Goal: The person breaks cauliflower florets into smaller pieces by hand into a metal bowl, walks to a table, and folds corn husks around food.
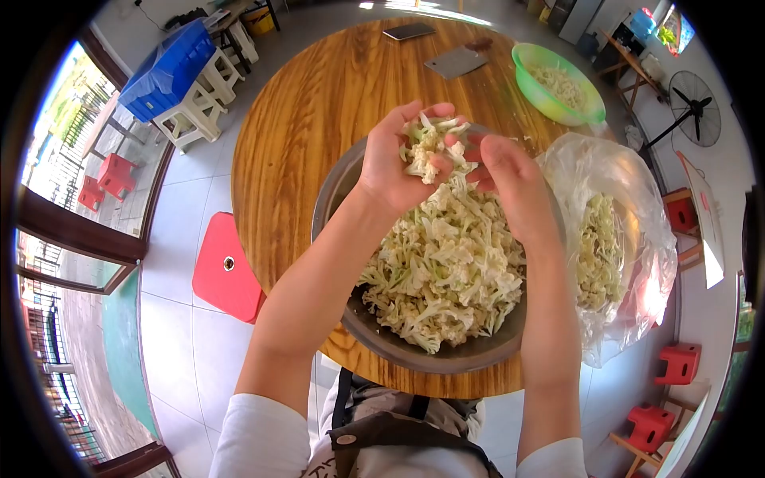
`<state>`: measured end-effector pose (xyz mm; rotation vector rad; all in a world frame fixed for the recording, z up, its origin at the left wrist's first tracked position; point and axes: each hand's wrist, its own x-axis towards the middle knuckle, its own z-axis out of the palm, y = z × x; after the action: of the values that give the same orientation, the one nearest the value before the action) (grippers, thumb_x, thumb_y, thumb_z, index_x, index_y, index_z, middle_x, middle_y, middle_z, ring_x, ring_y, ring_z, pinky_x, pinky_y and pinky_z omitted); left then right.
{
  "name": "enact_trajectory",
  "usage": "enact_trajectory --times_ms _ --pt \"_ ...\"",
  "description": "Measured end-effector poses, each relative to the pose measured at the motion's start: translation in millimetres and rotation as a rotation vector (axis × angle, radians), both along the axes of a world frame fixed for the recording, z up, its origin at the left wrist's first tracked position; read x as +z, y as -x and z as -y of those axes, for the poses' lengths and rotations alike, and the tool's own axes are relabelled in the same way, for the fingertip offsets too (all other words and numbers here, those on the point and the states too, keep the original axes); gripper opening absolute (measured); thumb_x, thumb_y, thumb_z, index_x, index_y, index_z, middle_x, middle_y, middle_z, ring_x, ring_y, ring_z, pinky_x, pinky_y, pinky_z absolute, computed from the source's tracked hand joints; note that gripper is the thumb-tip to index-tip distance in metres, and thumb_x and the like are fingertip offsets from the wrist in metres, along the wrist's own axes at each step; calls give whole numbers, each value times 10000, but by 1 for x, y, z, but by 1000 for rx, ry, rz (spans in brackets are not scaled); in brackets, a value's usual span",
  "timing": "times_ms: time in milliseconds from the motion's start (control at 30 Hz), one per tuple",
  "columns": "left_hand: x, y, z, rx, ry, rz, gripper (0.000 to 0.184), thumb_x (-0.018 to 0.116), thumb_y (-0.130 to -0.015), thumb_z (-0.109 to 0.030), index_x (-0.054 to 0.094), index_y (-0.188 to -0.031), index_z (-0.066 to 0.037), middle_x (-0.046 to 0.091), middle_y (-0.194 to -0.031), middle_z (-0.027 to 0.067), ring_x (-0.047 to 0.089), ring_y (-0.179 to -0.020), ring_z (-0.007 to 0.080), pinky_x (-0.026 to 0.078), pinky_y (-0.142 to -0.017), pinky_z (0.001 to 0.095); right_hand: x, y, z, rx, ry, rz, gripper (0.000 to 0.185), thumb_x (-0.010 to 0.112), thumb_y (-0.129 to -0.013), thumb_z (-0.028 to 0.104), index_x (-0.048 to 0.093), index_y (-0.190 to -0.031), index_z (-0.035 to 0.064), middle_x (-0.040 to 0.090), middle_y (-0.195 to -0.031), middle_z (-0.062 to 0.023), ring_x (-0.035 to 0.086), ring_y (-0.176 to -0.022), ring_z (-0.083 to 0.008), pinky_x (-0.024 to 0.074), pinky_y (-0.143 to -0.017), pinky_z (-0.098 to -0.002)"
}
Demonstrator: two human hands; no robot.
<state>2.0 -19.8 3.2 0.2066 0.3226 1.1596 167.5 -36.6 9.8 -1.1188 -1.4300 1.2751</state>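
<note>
Above a wide metal bowl (331, 185), my left hand (390, 163) is cupped, palm up, with a clump of cauliflower florets (426, 147) in it. Facing it, my right hand (511, 179) has its fingers bent at the edge of this clump, pinching around a small floret partly hidden by the fingers. Below both hands, a heap of cut cauliflower (454, 271) fills most of the bowl, which stands at the near edge of a round wooden table (295, 119).
Right of the bowl lies a clear plastic bag (637, 239) with more cauliflower. A green basin (570, 111) holds pale pieces at the back right. A cleaver (456, 63) and a phone (409, 31) lie at the far side. A red stool (227, 267) stands left.
</note>
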Motion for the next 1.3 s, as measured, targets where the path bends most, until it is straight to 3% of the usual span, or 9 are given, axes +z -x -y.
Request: enact_trajectory --times_ms 67,200,367,500,700,900,1000,1200,1300 --pt "3 0 2 4 -11 -20 298 427 -907 -241 527 -1057 -3 575 -1035 127 519 -716 128 415 -470 195 4 3 3 150 122 -171 399 587 -865 383 599 -1037 23 624 -940 -28 572 -775 -81 448 -677 -212" --pt "4 -1 1 43 15 -81 319 411 -904 -259 523 -1068 -9 575 -1043 129 542 -766 155 458 -511 209 -3 7 1 104 -8 -129 327 616 -861 278 583 -1066 25 624 -965 -55 581 -823 -90 457 -714 -214" --pt "1 -5 1 72 23 -157 330 403 -902 -275 530 -1068 -19 577 -1057 127 569 -860 201 505 -689 296 2 18 8 52 -120 -152 281 632 -852 190 586 -1052 -2 631 -923 -26 575 -800 -69 455 -694 -210" --pt "1 -5 1 66 58 -218 331 400 -908 -286 541 -1041 -17 582 -1040 132 572 -878 210 495 -781 339 -5 14 5 -9 -116 114 230 636 -848 174 621 -1008 9 628 -839 -6 564 -758 -58 445 -681 -199" --pt "-6 -5 -3 -4 150 -287 273 463 -900 -269 544 -991 -25 588 -932 119 575 -806 212 504 -623 292 -7 10 1 -52 -160 -13 177 610 -862 157 642 -988 37 616 -800 0 550 -724 -64 432 -673 -193" --pt "-1 -6 2 -121 67 -340 189 518 -880 -228 530 -919 -43 576 -847 96 540 -667 176 415 -463 233 -7 1 -5 -124 -148 -213 198 590 -852 77 612 -1038 14 616 -875 -13 545 -789 -59 437 -720 -207" --pt "6 -9 5 -98 36 -436 182 540 -866 -207 543 -934 -38 574 -839 86 521 -637 154 386 -438 226 -5 0 -5 -113 -155 -252 226 585 -842 45 595 -1065 12 611 -931 -24 552 -795 -65 440 -728 -210" --pt "2 -5 1 -13 -7 -392 212 580 -839 -206 582 -958 -31 576 -853 69 472 -644 110 364 -473 211 -3 -8 -8 -42 -12 -621 214 577 -829 4 566 -1043 -7 592 -954 -62 583 -850 -122 469 -766 -225" --pt "10 -10 8 -58 -53 -582 216 593 -832 -215 582 -960 -41 577 -862 56 458 -655 102 354 -506 216 -5 -8 -10 -80 -9 -672 178 596 -816 -7 554 -989 -15 585 -914 -66 588 -880 -149 478 -794 -237"
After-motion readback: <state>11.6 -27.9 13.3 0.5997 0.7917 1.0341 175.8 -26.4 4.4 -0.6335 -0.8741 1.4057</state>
